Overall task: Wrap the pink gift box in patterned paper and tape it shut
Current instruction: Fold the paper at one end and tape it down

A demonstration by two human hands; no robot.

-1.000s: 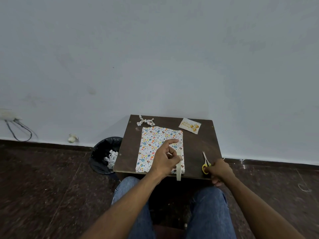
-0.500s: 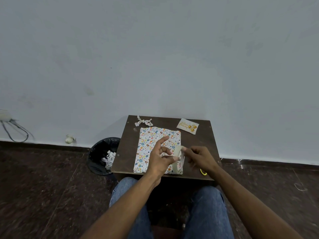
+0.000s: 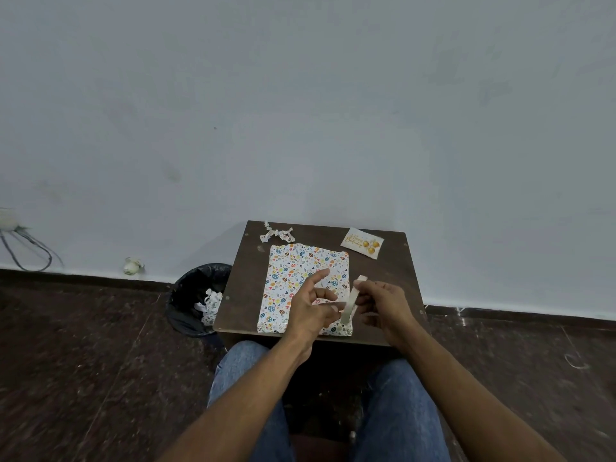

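Both forearms are extended forward, bare. Left hand (image 3: 311,310) is raised, index finger extended, thumb and remaining fingers pinched. Right hand (image 3: 383,303) is held alongside, fingers (image 3: 361,287) curled in a pinch.

The wrapped box (image 3: 301,285) is white with small multicoloured eggs and hearts, and the paper bow (image 3: 276,232) at the table's far left corner matches it. The table (image 3: 393,271) is dark brown. The tape strip (image 3: 352,300) is cream. The card (image 3: 362,242) by the far right corner is white with gold lettering and gold balloons.
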